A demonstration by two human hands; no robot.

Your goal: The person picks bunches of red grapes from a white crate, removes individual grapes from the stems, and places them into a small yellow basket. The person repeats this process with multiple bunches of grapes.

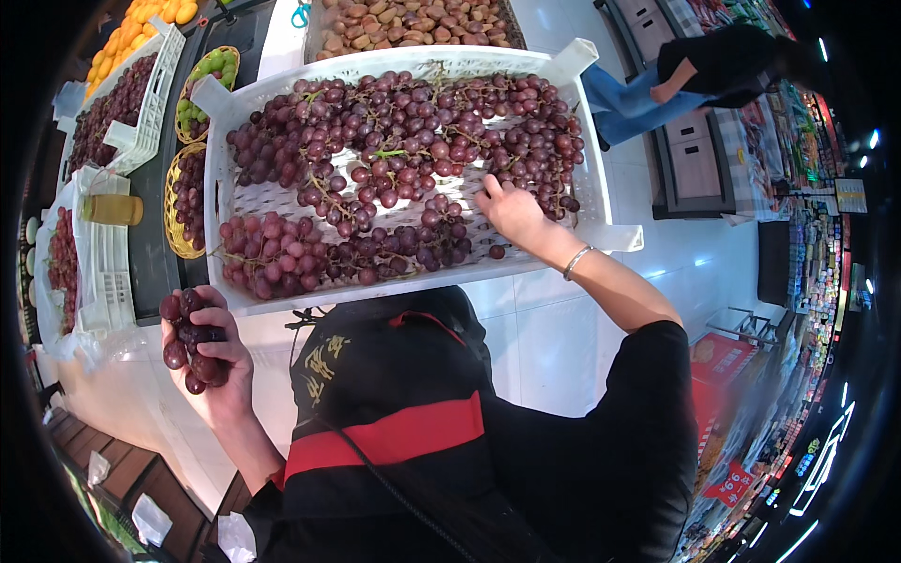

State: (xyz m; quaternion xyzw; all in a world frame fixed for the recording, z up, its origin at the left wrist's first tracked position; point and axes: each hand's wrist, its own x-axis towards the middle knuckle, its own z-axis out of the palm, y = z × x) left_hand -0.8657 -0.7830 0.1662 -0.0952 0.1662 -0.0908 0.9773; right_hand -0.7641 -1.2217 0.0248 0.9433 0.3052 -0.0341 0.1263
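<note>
My left hand holds a small bunch of dark red grapes, outside the near left corner of a white plastic crate. Red grape bunches fill much of the crate, most along its far side. Lighter red grapes lie at the near left, and one loose grape rests near the front wall. My right hand, with a bracelet at the wrist, is over the crate's right part, beside a bunch. Its fingertips are bent down near the grapes; whether they grip anything cannot be told.
Yellow baskets of green grapes and red grapes stand left of the crate. Farther left are more grape crates and a jar of yellowish liquid. Chestnuts lie beyond. A person is at the right, near a cabinet.
</note>
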